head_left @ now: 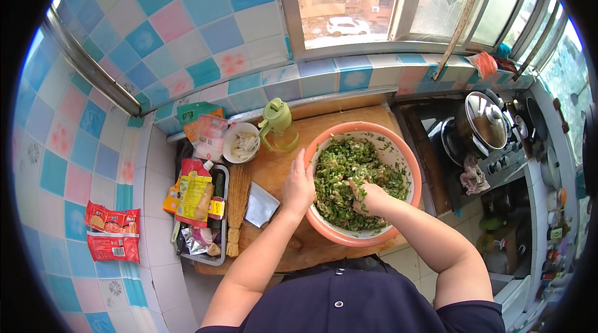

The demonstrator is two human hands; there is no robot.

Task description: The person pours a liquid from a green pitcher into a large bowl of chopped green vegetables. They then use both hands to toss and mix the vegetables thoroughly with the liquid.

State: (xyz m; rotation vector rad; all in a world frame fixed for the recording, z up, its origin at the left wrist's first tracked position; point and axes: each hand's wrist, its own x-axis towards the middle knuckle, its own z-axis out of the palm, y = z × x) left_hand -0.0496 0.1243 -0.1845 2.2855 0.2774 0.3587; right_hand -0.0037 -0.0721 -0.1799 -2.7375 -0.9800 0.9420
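Observation:
A large bowl with an orange-pink rim (408,152) and a white inside stands on the wooden board (299,249). It holds a mixture of chopped greens (339,162) with paler bits in it. Along the bowl's left side lies my left hand (299,187), its fingers fairly straight and holding the rim from outside. Inside the bowl, my right hand (372,200) is bent into the mixture with curled fingers. Its fingertips are partly buried among the greens.
Left of the bowl are a green-lidded oil jug (277,124), a small bowl of pale slices (243,143), a straw brush (238,208), a silvery flat piece (261,204) and a bin of packets (218,249). At right, a lidded pot (486,118) stands on the stove (445,174).

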